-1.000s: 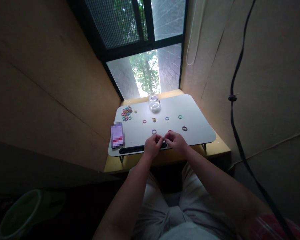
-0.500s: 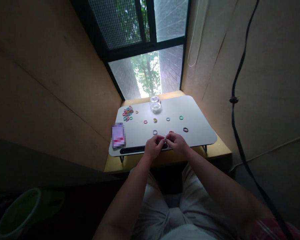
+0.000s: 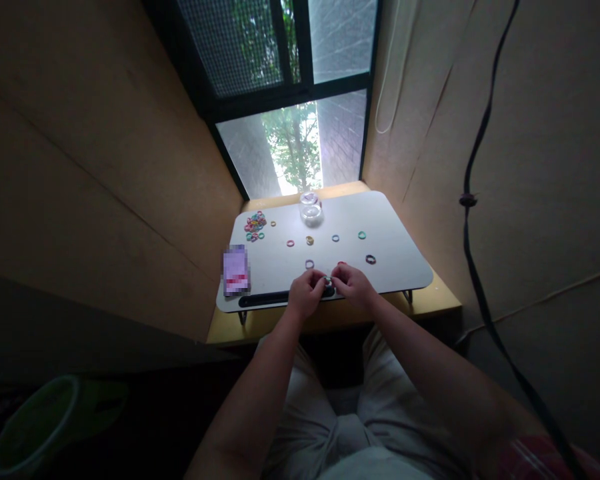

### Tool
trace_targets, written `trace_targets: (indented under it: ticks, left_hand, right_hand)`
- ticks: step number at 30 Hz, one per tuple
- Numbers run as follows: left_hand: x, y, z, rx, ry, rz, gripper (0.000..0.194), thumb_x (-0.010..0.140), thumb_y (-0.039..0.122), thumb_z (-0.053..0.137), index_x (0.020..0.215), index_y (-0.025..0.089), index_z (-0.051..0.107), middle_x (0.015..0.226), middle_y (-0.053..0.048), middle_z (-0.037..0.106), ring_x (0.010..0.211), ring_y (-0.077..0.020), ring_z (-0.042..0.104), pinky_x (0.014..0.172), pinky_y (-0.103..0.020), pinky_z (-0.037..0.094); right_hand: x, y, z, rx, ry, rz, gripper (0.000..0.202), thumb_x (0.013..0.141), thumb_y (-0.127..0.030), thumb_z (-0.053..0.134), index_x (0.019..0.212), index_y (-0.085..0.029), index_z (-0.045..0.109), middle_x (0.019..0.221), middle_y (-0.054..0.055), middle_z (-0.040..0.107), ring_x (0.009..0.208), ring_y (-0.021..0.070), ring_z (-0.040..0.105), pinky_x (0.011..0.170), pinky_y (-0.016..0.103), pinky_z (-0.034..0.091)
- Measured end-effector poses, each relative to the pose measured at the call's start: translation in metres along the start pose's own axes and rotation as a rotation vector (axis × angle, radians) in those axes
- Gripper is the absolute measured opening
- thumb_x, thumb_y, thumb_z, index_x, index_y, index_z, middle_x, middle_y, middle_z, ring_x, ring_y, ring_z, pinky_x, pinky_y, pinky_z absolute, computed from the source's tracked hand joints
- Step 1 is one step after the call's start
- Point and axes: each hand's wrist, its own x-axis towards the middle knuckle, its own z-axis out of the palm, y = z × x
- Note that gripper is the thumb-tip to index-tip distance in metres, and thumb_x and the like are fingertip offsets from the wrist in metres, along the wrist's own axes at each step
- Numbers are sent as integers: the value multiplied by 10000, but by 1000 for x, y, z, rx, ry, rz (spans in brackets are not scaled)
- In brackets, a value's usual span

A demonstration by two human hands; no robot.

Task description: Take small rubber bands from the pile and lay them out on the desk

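My left hand (image 3: 306, 293) and my right hand (image 3: 351, 284) meet at the near edge of a small white lap table (image 3: 395, 267). Between their fingertips they pinch a small elastic band (image 3: 328, 281), too small to make out well. Single coloured bands lie spread on the table: purple (image 3: 309, 264), yellow (image 3: 309, 240), pink (image 3: 290, 243), blue (image 3: 335, 237), green (image 3: 362, 235) and dark (image 3: 371, 259). A pile of several mixed bands (image 3: 254, 225) sits at the far left. A clear glass jar (image 3: 310, 205) stands at the far edge.
A small blurred card or packet (image 3: 235, 269) lies at the table's left edge. A dark groove (image 3: 265, 299) runs along its near side. Wooden panels close in left and right, a window is ahead, a black cable (image 3: 475, 220) hangs at right. A green bowl (image 3: 35, 427) sits low left.
The hands stay together at the near edge, with only slight finger movement on the small band. The view shifted a little.
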Motion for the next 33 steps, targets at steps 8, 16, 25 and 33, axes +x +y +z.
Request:
trace_targets:
  ticks: [8, 16, 25, 33]
  left_hand:
    - [0, -4, 1, -75, -49, -14, 171, 869, 348, 539, 859, 194, 612, 752, -6, 675, 687, -134, 616, 655, -242, 457]
    - [0, -4, 1, -90, -80, -23, 177, 880, 349, 517, 846, 189, 585, 735, -5, 666, 669, -130, 615, 648, -247, 457]
    - [0, -7, 3, -139, -50, -43, 173, 888, 350, 507, 873, 188, 562, 758, -13, 679, 660, -127, 623, 640, -250, 464]
    - [-1, -5, 3, -71, -22, -31, 180, 869, 362, 537, 862, 188, 585, 742, 6, 641, 673, -119, 603, 644, -235, 449]
  right_hand:
    - [0, -2, 0, 15, 3, 11, 92, 800, -239, 520, 723, -210, 479, 617, -28, 508, 564, 125, 457, 539, 255, 371]
    - [-1, -4, -1, 77, -21, 57, 74, 789, -233, 502, 729, -216, 463, 568, -41, 500, 528, 118, 447, 509, 247, 351]
    - [-1, -5, -2, 83, -35, 58, 86, 791, -231, 488, 722, -222, 438, 557, -52, 471, 516, 117, 425, 517, 249, 335]
    - [-1, -3, -1, 19, -29, 14, 69, 791, -225, 497, 731, -218, 463, 600, -35, 498, 568, 129, 459, 547, 255, 359]
